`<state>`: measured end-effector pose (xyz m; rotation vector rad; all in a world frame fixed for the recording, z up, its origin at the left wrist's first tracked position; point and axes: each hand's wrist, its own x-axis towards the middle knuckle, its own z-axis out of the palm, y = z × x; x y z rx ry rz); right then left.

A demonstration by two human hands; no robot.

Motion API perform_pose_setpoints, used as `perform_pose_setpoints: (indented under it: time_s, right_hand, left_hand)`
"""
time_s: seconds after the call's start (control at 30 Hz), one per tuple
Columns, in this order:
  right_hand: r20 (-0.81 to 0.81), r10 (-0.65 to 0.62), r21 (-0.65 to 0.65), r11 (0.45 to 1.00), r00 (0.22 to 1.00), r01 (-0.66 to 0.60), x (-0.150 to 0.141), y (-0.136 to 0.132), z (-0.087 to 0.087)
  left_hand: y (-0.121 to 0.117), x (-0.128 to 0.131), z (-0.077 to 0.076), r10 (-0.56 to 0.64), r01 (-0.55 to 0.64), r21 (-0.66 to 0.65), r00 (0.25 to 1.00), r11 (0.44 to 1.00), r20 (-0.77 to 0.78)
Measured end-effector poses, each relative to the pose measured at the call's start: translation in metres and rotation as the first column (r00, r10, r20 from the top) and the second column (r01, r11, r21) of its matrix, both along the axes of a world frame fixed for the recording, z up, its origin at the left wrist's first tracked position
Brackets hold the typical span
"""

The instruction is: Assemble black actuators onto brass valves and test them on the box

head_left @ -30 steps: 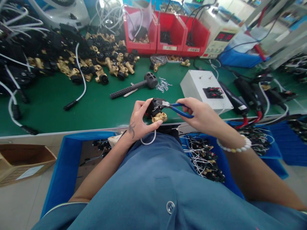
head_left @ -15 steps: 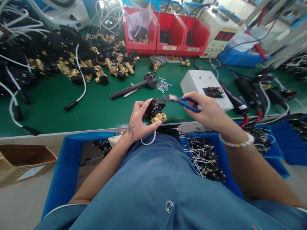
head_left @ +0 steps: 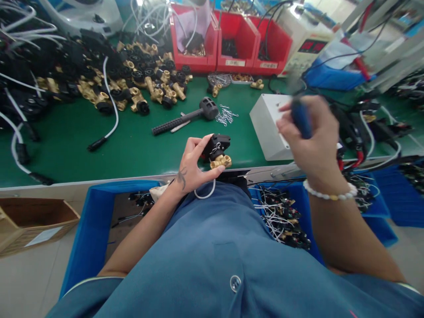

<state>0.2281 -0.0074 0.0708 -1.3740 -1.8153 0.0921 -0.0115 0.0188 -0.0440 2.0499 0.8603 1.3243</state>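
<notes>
Near the bench's front edge, my left hand [head_left: 195, 170] grips a valve assembly [head_left: 217, 148], its fingers around the black housing and thumb under the brass body. A bent wire clip shows on its front, and a white cable loops below it. My right hand [head_left: 313, 132] is raised over the grey-white switch box [head_left: 266, 126], closed around blue-handled pliers [head_left: 300, 117]. The pliers are blurred by motion, and their jaws point away from me. Left of the box lie several loose wire clips [head_left: 226, 115] beside a black rubber mallet [head_left: 188, 117].
Brass valve bodies [head_left: 159, 90] and cabled black housings [head_left: 29, 106] crowd the bench's left side. Red bins [head_left: 236, 62] and a power supply [head_left: 309, 46] stand at the back. Blue crates [head_left: 79, 238] sit below the bench edge, beside a cardboard box [head_left: 36, 221].
My right hand has swung up and to the right with the pliers, away from the valve assembly to above the switch box. My left hand keeps the valve assembly almost in place.
</notes>
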Motion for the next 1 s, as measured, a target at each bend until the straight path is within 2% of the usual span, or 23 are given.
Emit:
perform_pose_setpoints:
  time_s: [0.07,0.1,0.13,0.2,0.27,0.3,0.33,0.4,0.47,0.5,0.53,0.6,0.67,0.7,0.8,0.87,0.9,0.93,1.0]
  right_hand:
    - [-0.116,-0.104,0.129,0.984,0.988,0.119,-0.004,-0.001,-0.001]
    - [-0.111,-0.109,0.130,0.984,0.988,0.124,-0.006,-0.001,-0.005]
    - [-0.059,-0.081,0.085,0.993,0.995,0.086,-0.007,-0.002,-0.009]
    - [0.084,0.055,-0.081,0.996,0.995,-0.048,-0.007,-0.003,-0.015]
    - [0.175,0.197,-0.221,0.963,0.965,-0.157,-0.004,-0.003,-0.013]
    - [0.192,0.216,-0.233,0.958,0.957,-0.169,-0.002,-0.003,-0.008]
    - [0.180,0.187,-0.188,0.970,0.966,-0.153,-0.001,-0.003,-0.003]
    - [0.053,0.041,0.017,0.999,0.998,-0.042,-0.001,-0.002,0.006]
    - [-0.111,-0.082,0.202,0.974,0.990,0.104,-0.003,-0.002,0.008]
    - [-0.126,-0.094,0.220,0.968,0.988,0.120,-0.005,-0.002,0.005]
    - [-0.078,-0.072,0.179,0.980,0.994,0.085,-0.006,-0.003,0.000]
    - [0.093,0.059,-0.010,0.998,0.994,-0.058,-0.005,-0.004,-0.010]
    - [0.216,0.199,-0.196,0.968,0.956,-0.157,-0.003,-0.004,-0.013]
    - [0.245,0.218,-0.226,0.960,0.945,-0.163,-0.001,-0.004,-0.011]
    - [0.148,0.043,-0.055,0.998,0.988,-0.036,0.000,-0.003,0.002]
    - [0.010,-0.085,0.080,0.993,0.996,0.084,-0.001,-0.003,0.005]
    - [-0.027,-0.112,0.103,0.988,0.993,0.114,-0.002,-0.004,0.004]
    - [-0.026,-0.107,0.091,0.990,0.994,0.109,-0.003,-0.004,0.001]
    - [0.110,0.017,-0.054,0.998,0.994,-0.011,-0.004,-0.006,-0.006]
  left_hand:
    - [0.001,0.001,0.000,-0.003,0.003,0.010,1.000,1.000,0.001]
    - [0.001,0.001,0.000,-0.001,0.001,0.013,1.000,1.000,0.001]
    - [0.001,0.001,0.000,0.002,-0.002,0.017,1.000,1.000,0.004]
    - [0.000,0.001,0.001,0.005,-0.005,0.027,1.000,1.000,0.015]
    - [0.000,0.001,0.001,0.003,-0.003,0.026,1.000,1.000,0.021]
    - [0.000,0.001,0.001,0.001,-0.001,0.022,1.000,1.000,0.020]
    - [0.000,0.001,0.001,-0.002,0.002,0.018,1.000,1.000,0.016]
    - [0.000,0.000,0.002,-0.005,0.005,0.010,1.000,1.000,0.004]
    - [0.000,0.000,0.002,-0.005,0.006,0.005,1.000,1.000,-0.011]
    - [0.000,0.000,0.002,-0.003,0.003,0.001,1.000,1.000,-0.020]
    - [0.000,0.000,0.003,0.000,0.000,-0.001,1.000,1.000,-0.028]
    - [0.000,0.000,0.003,0.002,-0.002,0.000,0.999,1.000,-0.041]
    - [-0.001,0.001,0.004,0.000,0.001,0.007,0.999,1.000,-0.044]
    - [-0.001,0.001,0.004,-0.001,0.002,0.012,0.999,1.000,-0.039]
    - [-0.001,0.002,0.004,-0.004,0.004,0.022,1.000,1.000,-0.005]
    - [-0.001,0.002,0.005,-0.014,0.013,0.026,1.000,1.000,0.011]
    - [-0.001,0.002,0.006,-0.019,0.018,0.028,1.000,0.999,0.013]
    - [-0.001,0.001,0.006,-0.024,0.024,0.030,1.000,0.999,0.012]
    - [-0.003,0.001,0.007,-0.033,0.033,0.034,0.999,0.999,0.002]
